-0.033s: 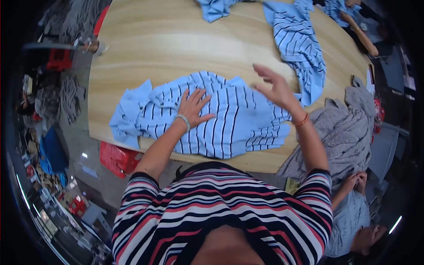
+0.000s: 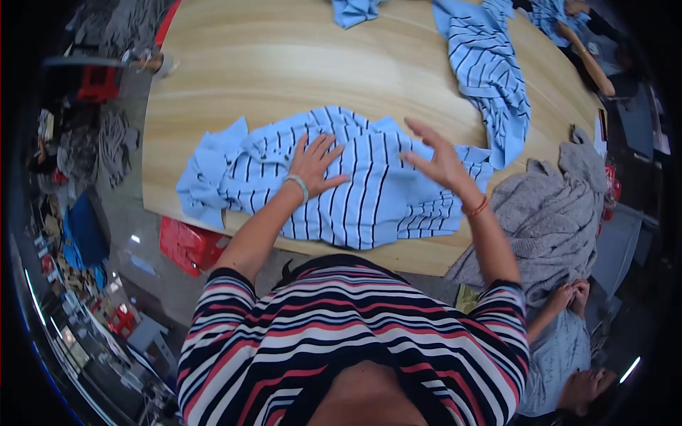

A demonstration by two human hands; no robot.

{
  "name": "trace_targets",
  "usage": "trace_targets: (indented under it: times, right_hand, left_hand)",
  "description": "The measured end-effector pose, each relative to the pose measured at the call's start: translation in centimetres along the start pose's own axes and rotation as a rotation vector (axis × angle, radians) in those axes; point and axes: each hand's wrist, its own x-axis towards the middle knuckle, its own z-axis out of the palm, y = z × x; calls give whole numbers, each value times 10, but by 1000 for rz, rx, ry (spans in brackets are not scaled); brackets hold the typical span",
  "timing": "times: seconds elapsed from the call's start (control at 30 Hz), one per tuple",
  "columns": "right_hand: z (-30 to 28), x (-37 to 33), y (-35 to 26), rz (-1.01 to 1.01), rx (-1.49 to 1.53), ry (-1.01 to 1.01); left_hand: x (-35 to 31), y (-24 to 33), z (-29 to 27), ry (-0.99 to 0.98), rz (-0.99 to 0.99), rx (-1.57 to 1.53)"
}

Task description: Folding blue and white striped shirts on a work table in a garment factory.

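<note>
A light blue knit garment with dark stripes lies rumpled on the wooden table in front of me, its plain blue part bunched at the left end. My left hand rests flat on its middle, fingers spread. Over the garment's right part is my right hand, thumb and fingers apart and nothing between them; whether it touches the cloth I cannot tell.
Another striped blue garment trails along the table's right side, and a blue piece sits at the far edge. Grey knit fabric is heaped at the right corner. A red stool stands below the left edge. Two people are to the right.
My right hand has come down and slightly toward me over the garment's right part. My left hand stays on the cloth. The view has shifted slightly.
</note>
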Motion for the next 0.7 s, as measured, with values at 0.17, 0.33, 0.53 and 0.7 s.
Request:
trace_targets:
  times: [0.17, 0.33, 0.53, 0.7]
  right_hand:
    - [113, -66, 2, -31, -597, 96]
    - [111, -96, 25, 93, -543, 123]
    - [115, -126, 14, 264, -586, 306]
    - [144, -85, -62, -14, -381, 492]
  left_hand:
    - [-1, 1, 6, 44, -8, -10]
    - [-6, 17, 2, 21, 39, -39]
    - [-67, 3, -58, 251, 49, -158]
    - [-114, -34, -64, 214, -133, -212]
